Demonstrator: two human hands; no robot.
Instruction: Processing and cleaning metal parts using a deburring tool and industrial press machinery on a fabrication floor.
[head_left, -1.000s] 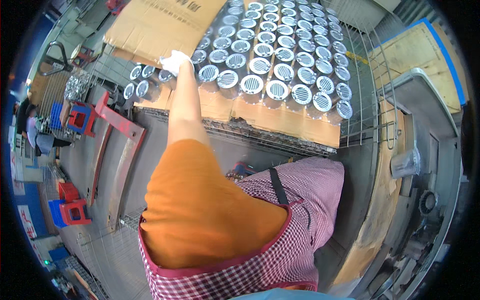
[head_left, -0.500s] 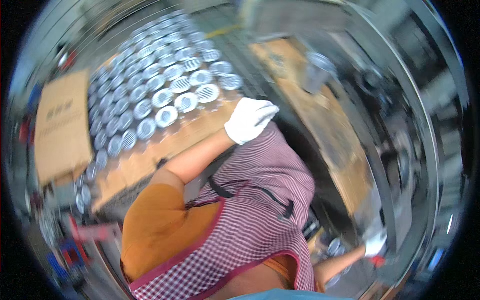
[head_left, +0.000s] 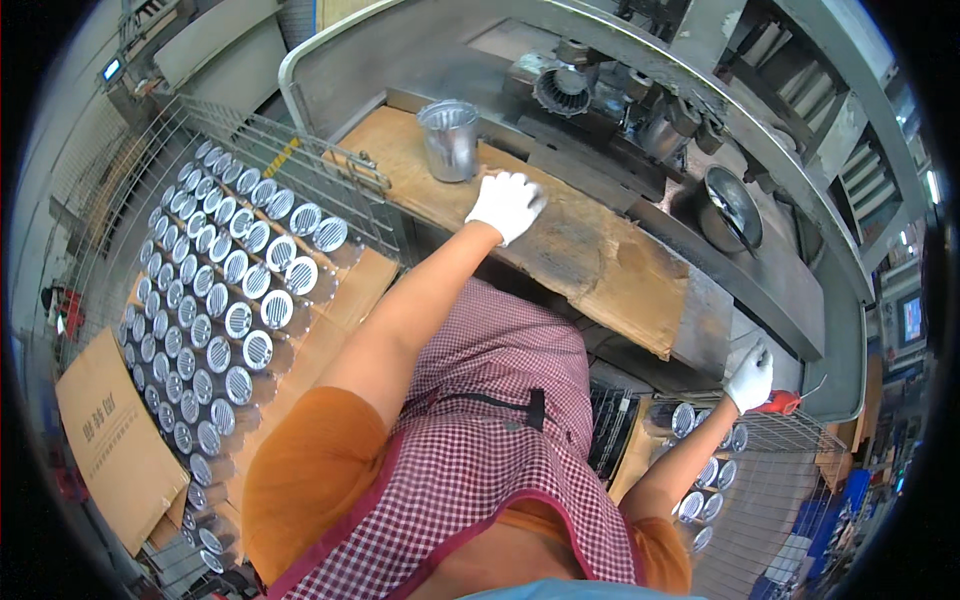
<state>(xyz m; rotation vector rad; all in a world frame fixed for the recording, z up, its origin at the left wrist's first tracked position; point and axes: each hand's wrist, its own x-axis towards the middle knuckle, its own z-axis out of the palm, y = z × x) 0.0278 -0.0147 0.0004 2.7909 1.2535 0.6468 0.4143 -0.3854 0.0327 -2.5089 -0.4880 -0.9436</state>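
Observation:
My left hand (head_left: 506, 207), in a white glove, reaches over the worn cardboard (head_left: 630, 290) on the machine's front ledge. Its fingers are apart, with nothing visible in them. Just beyond it, a shiny tapered metal cup (head_left: 449, 145) stands upright. My right hand (head_left: 750, 378), also gloved in white, is by the ledge's right end, next to a red-handled object (head_left: 779, 402). Its fingers look curled together; what they hold, if anything, is hidden. Rows of similar metal cups (head_left: 238, 320) with striped round ends fill the wire cage at left.
Machine tooling (head_left: 565, 90) sits behind the ledge. A dark metal bowl (head_left: 730, 210) with a handled tool inside stands at right. A cardboard box flap (head_left: 120, 440) leans at the left cage. More cups (head_left: 700, 475) lie in a wire cage (head_left: 790, 432) below my right arm.
My view has swung right toward the machine, and the blur has gone. My left hand has moved from in front of the ledge to over the cardboard near the cup. The right stays by the red-handled object.

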